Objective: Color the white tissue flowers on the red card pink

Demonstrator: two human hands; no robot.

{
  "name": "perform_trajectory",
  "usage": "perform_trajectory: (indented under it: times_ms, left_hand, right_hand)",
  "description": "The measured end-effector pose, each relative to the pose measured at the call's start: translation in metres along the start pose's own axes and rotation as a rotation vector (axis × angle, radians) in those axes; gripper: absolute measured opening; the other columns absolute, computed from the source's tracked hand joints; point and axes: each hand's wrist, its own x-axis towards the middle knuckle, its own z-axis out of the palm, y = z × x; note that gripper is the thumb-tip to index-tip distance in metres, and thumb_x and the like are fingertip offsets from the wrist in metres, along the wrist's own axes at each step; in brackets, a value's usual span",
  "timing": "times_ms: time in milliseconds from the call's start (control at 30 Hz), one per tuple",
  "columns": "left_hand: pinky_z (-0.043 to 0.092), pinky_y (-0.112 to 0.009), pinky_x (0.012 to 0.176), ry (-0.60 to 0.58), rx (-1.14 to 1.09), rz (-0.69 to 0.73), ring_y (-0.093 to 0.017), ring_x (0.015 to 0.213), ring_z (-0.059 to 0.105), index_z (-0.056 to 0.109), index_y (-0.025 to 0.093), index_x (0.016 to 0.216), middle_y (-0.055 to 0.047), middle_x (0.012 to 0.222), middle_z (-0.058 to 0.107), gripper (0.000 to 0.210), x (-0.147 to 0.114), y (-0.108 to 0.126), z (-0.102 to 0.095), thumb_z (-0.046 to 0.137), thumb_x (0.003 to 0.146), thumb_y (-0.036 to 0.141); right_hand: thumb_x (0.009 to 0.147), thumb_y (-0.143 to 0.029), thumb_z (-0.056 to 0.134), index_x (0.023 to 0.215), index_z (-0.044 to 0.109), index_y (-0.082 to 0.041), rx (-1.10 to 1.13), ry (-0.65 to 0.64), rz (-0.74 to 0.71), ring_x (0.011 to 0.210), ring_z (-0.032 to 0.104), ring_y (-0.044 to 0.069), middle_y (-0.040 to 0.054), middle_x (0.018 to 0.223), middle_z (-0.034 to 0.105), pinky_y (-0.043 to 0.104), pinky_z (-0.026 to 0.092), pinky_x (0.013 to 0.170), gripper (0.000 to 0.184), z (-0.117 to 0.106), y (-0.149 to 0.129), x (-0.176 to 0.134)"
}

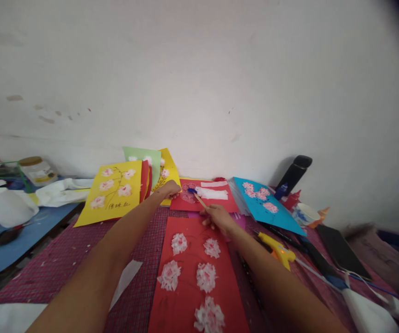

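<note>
My right hand [219, 218] grips a light wooden stick [200, 200] with a dark blue tip; whether that end is bristles or paint I cannot tell. The tip touches a red sheet [233, 203] by the wall, between pinkish round marks [187, 196] and a white paper strip [216, 193]. My left hand [172, 189] is closed at the left edge of this sheet; what its fingers hold is hidden. Nearer me lies a red card [192, 266] with several crumpled pink-and-white paper flowers [206, 277], partly below my right forearm.
Flower pictures stand left on a yellow card [91, 208] and right on a blue card [284, 218]. A yellow glue gun [278, 249], dark bottle [292, 175], red paint bottle [292, 200] and paper cup [305, 213] are at right. A lidded jar [38, 172] stands far left.
</note>
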Motion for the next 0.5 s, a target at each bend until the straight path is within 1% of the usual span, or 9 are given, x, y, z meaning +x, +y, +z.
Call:
perform_trajectory:
  times_ms: [100,233,333,400,500]
  left_hand:
    - [0.061,-0.035,0.081,-0.026,-0.004,-0.034,-0.017,0.095,0.069,0.064,0.013,0.122,-0.009,0.114,0.069,0.036,0.007,-0.001,0.001,0.065,0.1,0.041]
    - [0.061,-0.037,0.083,-0.044,-0.006,-0.056,-0.018,0.098,0.069,0.064,0.014,0.124,-0.009,0.116,0.068,0.036,0.016,-0.001,0.002,0.064,0.1,0.042]
    - [0.061,-0.036,0.082,-0.045,-0.002,-0.056,-0.017,0.095,0.069,0.065,0.014,0.122,-0.008,0.114,0.069,0.036,0.019,-0.001,0.002,0.064,0.1,0.042]
    - [0.061,-0.035,0.08,-0.042,0.003,-0.053,-0.016,0.093,0.069,0.065,0.014,0.12,-0.008,0.112,0.069,0.035,0.019,-0.001,0.002,0.064,0.1,0.042]
    - [0.061,-0.034,0.079,-0.033,0.011,-0.042,-0.016,0.092,0.069,0.065,0.014,0.12,-0.007,0.111,0.069,0.035,0.017,-0.001,0.003,0.064,0.1,0.042]
  right_hand:
    - [0.102,-0.025,0.053,0.083,0.066,-0.016,0.002,-0.009,-0.002,0.048,0.064,0.01,0.0081,0.076,0.077,0.018,0.033,0.036,0.024,0.003,-0.003,0.003]
    - [0.102,-0.025,0.052,0.082,0.065,-0.015,0.002,-0.019,-0.017,0.051,0.066,0.009,0.0103,0.088,0.079,0.017,0.034,0.036,0.025,0.007,-0.006,0.005]
    - [0.101,-0.027,0.052,0.084,0.064,-0.016,-0.014,-0.019,-0.039,0.053,0.067,0.009,0.0116,0.096,0.08,0.017,0.036,0.037,0.024,0.007,-0.005,0.005]
    - [0.101,-0.03,0.054,0.084,0.064,-0.016,-0.048,-0.01,-0.064,0.054,0.067,0.01,0.0114,0.094,0.079,0.018,0.037,0.038,0.024,0.003,-0.003,0.004]
    - [0.099,-0.034,0.056,0.085,0.065,-0.018,-0.15,0.038,-0.122,0.053,0.064,0.011,0.0075,0.087,0.077,0.02,0.038,0.041,0.023,-0.01,-0.001,0.004]
